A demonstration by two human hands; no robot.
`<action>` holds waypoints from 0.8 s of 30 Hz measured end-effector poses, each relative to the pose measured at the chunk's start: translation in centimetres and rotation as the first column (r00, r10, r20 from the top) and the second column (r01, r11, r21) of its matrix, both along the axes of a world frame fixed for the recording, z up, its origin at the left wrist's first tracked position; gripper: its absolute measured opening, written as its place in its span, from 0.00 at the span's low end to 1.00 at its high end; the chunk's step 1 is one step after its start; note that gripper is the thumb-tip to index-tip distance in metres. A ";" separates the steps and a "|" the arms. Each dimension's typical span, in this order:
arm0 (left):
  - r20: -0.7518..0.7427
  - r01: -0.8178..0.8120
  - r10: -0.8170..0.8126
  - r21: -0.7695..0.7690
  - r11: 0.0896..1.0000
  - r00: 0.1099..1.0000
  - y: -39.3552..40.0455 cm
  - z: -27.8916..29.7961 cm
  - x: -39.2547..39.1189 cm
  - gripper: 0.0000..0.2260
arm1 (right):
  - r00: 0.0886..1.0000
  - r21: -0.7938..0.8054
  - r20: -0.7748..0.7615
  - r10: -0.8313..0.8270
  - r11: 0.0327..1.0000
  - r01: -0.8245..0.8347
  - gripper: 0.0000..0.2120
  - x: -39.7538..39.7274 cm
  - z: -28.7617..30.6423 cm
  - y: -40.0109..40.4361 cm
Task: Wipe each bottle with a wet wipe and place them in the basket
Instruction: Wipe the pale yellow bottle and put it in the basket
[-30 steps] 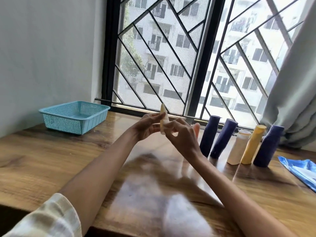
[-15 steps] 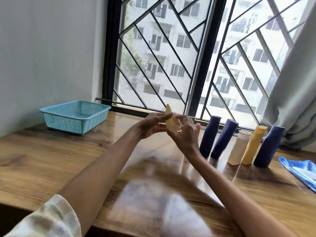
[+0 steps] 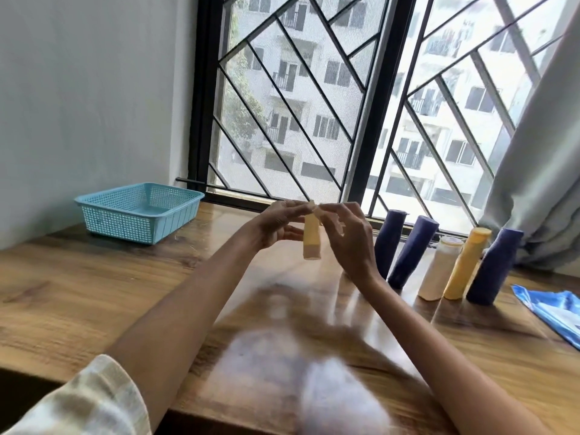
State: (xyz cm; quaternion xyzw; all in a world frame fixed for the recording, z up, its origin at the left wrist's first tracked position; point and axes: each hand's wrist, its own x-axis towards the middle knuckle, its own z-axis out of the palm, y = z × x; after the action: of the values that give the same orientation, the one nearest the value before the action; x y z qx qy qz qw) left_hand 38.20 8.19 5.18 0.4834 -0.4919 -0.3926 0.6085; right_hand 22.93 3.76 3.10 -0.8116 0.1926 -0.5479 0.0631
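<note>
Two hands meet above the middle of the tabletop point(image 3: 94, 296), and between them hangs a small yellow bottle point(image 3: 311, 240), roughly upright and clear of the wood. The left hand point(image 3: 279, 227) grips it from the 9 o'clock side, fingers curled toward its upper part. The right hand point(image 3: 348, 237) comes in from 3 o'clock, with its fingertips point(image 3: 323, 209) pinched at the very top. Holding it in the air this way probably leaves the whole body free to turn and rub. I cannot tell whether a wipe sits between fingers and bottle; none shows plainly.

Five more bottles stand in a tight row at about 3 o'clock of the hands, near the window: three dark blue bottles point(image 3: 388, 243), a white bottle point(image 3: 439, 268) and a taller yellow bottle point(image 3: 466, 265). They are within easy reach of the right hand, likely waiting their turn. A blue wipe packet point(image 3: 555, 312) lies farther out at 4 o'clock.

At 9 o'clock, well apart from the hands, sits the blue basket point(image 3: 138, 229), which looks to hold nothing yet. That suggests the task is at its first bottle.
</note>
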 end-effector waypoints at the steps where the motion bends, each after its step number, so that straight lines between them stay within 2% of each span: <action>1: 0.014 0.003 -0.003 0.014 1.000 1.000 0.0 0.0 -0.3 0.05 | 1.000 -0.026 0.019 0.008 1.000 -0.008 0.08 -0.1 0.1 -0.1; 6: -0.034 -0.083 0.084 0.025 0.996 0.996 -0.2 0.1 -0.4 0.05 | 0.993 -0.098 -0.105 -0.046 0.995 0.035 0.11 -0.2 -0.6 0.0; 10: -0.061 -0.186 0.189 0.057 0.981 0.980 -0.4 -0.4 0.2 0.06 | 0.938 -0.175 -0.305 -0.163 0.978 0.113 0.09 -0.6 -0.2 1.2; 13: -0.117 -0.272 0.282 0.094 0.958 0.952 -0.4 -0.5 0.7 0.14 | 0.884 -0.246 -0.404 -0.234 0.959 0.142 0.06 -0.8 0.2 1.7; 15: -0.108 -0.288 0.300 0.111 0.951 0.948 -0.4 -0.5 1.0 0.19 | 0.915 -0.188 -0.342 -0.215 0.969 0.158 0.07 -0.6 0.3 1.4; 18: 0.000 -0.254 0.257 0.140 0.957 0.967 -0.5 -0.5 0.4 0.18 | 0.979 -0.052 -0.175 -0.101 0.994 0.093 0.09 -0.2 0.4 0.6; 22: -0.022 -0.239 0.244 0.146 0.960 0.969 -0.8 -0.4 0.0 0.14 | 0.931 -0.046 -0.359 -0.071 0.997 0.058 0.19 -0.2 0.0 1.5; 24: -0.046 -0.260 0.271 0.163 0.952 0.962 -0.5 -0.4 0.4 0.11 | 0.916 -0.022 -0.399 -0.026 1.000 0.019 0.16 0.1 -0.4 1.8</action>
State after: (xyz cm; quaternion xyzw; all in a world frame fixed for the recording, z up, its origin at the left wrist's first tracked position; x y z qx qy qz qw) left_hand 38.64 7.70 4.79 0.5776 -0.3695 -0.3603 0.6325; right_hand 23.08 5.60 2.71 -0.9047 0.2057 -0.3731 0.0089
